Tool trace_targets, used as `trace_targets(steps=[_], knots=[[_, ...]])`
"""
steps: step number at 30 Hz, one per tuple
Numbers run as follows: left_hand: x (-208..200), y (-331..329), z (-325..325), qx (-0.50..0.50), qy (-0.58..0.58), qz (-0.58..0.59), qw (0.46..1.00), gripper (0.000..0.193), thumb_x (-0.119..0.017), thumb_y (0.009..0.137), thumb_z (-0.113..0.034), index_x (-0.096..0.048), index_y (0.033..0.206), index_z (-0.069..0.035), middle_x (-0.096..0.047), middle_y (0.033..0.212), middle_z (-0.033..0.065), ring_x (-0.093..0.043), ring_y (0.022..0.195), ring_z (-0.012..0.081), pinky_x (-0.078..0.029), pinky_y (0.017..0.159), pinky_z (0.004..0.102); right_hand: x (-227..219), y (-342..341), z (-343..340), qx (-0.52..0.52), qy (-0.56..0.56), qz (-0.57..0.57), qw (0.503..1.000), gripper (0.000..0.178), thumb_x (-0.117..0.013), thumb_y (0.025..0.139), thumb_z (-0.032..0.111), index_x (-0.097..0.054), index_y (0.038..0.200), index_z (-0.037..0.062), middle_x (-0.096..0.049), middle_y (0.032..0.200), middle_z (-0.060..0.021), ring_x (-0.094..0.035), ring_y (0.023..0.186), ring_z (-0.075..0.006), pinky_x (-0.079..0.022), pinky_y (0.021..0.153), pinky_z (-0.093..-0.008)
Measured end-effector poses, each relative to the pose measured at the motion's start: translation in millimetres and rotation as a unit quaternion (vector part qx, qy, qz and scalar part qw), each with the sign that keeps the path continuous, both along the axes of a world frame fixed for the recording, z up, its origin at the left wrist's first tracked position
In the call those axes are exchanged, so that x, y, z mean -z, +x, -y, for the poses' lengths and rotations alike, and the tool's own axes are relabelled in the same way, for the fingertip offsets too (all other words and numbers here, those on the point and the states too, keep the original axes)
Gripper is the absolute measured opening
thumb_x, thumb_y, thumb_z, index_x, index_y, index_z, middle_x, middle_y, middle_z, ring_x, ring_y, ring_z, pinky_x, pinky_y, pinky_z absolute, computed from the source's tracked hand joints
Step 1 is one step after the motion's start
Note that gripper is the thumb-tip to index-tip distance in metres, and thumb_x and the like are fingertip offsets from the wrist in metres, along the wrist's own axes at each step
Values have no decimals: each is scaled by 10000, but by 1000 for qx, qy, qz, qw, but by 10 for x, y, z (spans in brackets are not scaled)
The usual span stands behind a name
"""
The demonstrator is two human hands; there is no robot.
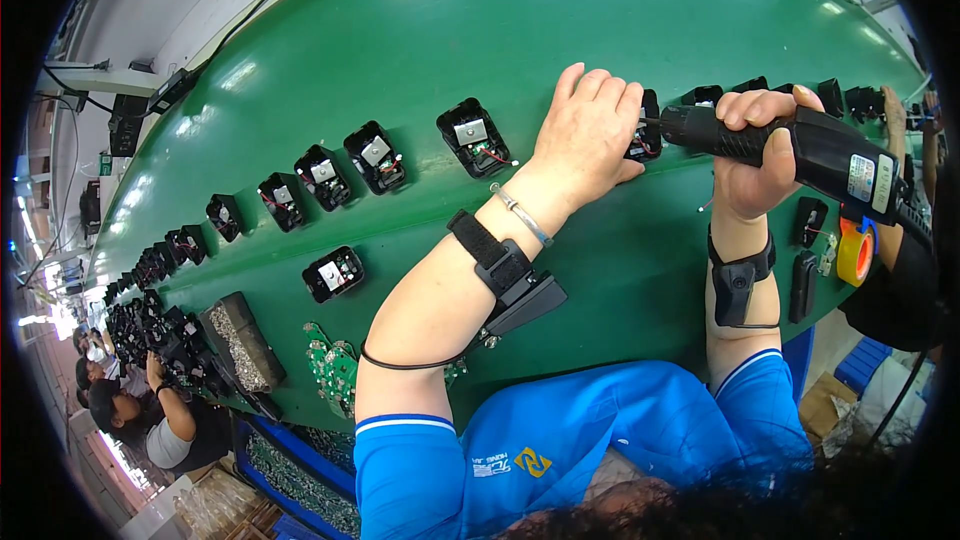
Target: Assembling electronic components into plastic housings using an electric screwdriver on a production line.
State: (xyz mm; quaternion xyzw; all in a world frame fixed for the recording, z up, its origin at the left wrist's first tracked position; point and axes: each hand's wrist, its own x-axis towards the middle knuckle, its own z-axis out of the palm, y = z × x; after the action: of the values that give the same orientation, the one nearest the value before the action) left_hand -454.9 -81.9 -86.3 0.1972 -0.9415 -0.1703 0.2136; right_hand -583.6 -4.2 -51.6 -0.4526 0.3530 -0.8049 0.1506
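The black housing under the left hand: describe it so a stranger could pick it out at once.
Start at the long green conveyor belt, where black housings lie in a row. Follow the row to the person's left hand, which presses on one black housing. Unlike the others, it lies half under the fingers, and the tip of the black electric screwdriver in the right hand points into it.

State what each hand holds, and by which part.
The right hand grips a black electric screwdriver around its body. The left hand presses on a black plastic housing.
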Motion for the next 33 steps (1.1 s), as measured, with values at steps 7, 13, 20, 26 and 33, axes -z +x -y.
trace_targets(steps=[7, 13, 20, 26, 33], knots=[[36, 2, 13, 0, -12, 4, 1000, 631, -749, 465, -263, -471, 974, -14, -496, 882, 85, -443, 937, 228, -282, 911, 386, 73, 8, 15, -35, -7, -22, 999, 344, -520, 753, 219, -399, 1046, 86, -461, 706, -43, -451, 602, -162, -387, 569, -318], [57, 25, 59, 11, 21, 8, 1000, 661, -761, 431, -229, -474, 992, -30, -502, 929, 102, -452, 952, 259, -303, 904, 409, 135, 29, 58, -87, -38, -41, 995, 324, -524, 736, 74, -352, 1010, 54, -480, 681, -86, -478, 579, -170, -431, 552, -322], [104, 38, 66, 11, 8, -27, 1000, 642, -761, 420, -253, -488, 949, -11, -517, 861, 102, -462, 914, 253, -297, 904, 382, 124, 98, 61, -60, 0, -52, 997, 368, -566, 736, 188, -379, 1030, 70, -450, 693, -55, -460, 599, -167, -402, 580, -325], [-22, 191, 55, -13, 14, -50, 999, 724, -762, 439, -257, -446, 1039, -4, -492, 957, 139, -457, 934, 293, -339, 869, 383, -241, 23, -124, -64, -32, 51, 996, 414, -501, 744, 179, -360, 1111, 48, -494, 737, -68, -463, 658, -178, -378, 647, -343], [-622, 1212, -573, 77, 126, 187, 971, 231, -667, 593, -207, -570, 769, -92, -505, 770, 51, -472, 794, 229, -377, 707, 336, -354, -156, -1115, -121, 55, 88, 987, 455, -536, 728, 264, -369, 1100, 63, -444, 737, -34, -410, 605, -134, -327, 559, -266]])
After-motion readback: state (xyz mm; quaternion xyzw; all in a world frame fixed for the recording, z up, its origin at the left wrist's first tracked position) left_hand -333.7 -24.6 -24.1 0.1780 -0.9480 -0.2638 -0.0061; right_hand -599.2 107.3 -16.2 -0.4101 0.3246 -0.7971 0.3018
